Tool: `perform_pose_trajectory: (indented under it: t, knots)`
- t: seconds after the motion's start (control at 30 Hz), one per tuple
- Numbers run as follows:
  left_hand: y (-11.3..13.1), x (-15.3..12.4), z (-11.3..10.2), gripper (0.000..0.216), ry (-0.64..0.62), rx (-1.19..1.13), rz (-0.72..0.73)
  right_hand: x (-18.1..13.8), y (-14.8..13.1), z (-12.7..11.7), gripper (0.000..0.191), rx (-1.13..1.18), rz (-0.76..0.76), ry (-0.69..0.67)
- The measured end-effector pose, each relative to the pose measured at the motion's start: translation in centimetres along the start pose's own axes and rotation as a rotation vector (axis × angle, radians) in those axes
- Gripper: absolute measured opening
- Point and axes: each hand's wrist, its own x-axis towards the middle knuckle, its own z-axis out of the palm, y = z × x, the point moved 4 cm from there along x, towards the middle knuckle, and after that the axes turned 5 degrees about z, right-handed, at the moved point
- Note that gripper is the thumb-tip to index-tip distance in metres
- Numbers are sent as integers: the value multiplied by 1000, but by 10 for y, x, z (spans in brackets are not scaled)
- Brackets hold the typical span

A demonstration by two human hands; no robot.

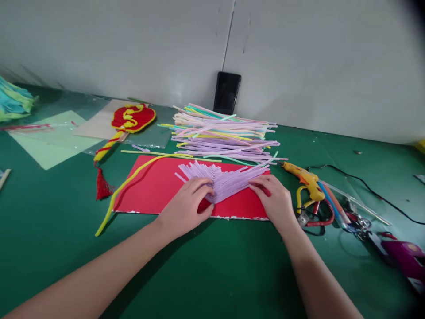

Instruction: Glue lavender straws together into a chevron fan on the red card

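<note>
A V-shaped piece of light purple pipe cleaners, laid close side by side, lies on a red board. My left hand is on the left arm of the V, its fingers curled onto the strands and its thumb near the lower point. At the right arm, my right hand pinches around the outer strands with thumb and fingers. The strands directly under my fingertips are hidden. A long yellow pipe cleaner curves across the board's left side and hangs past its edge.
Behind the board lies a pile of multicoloured pipe cleaners, with a black phone leaning on the wall. A red and yellow fan with a tassel lies left. A yellow glue gun and purple-handled scissors lie right.
</note>
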Motion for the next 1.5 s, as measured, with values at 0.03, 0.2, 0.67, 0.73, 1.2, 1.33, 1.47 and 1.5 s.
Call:
perform_pose_trajectory:
  t: [0.03, 0.2, 0.67, 0.73, 1.2, 1.33, 1.47, 1.5]
  knots:
    - [0, 0, 0, 18, -1, 2, -1, 0, 0, 0, 13, 0, -2, 0]
    - [0, -1, 1, 17, -2, 9, 2, 0, 1, 1, 14, -6, -10, -2]
    - [0, 0, 0, 19, 15, 0, 9, 1, 8, 2, 15, -19, 19, -20]
    - [0, 0, 0, 19, 18, 0, 9, 2, 8, 2, 14, -10, 30, -24]
    - [1, 1, -1, 20, 10, 12, 3, 2, 6, 2, 14, 67, 56, -46]
    - [0, 0, -1, 19, 19, 13, 10, 2, 6, 2, 14, 74, 57, -48]
    - [0, 0, 0, 19, 5, 18, 5, 2, 6, 2, 13, 81, 62, -53]
    - [0, 0, 0, 19, 2, 19, 3, 2, 6, 2, 13, 82, 61, -54]
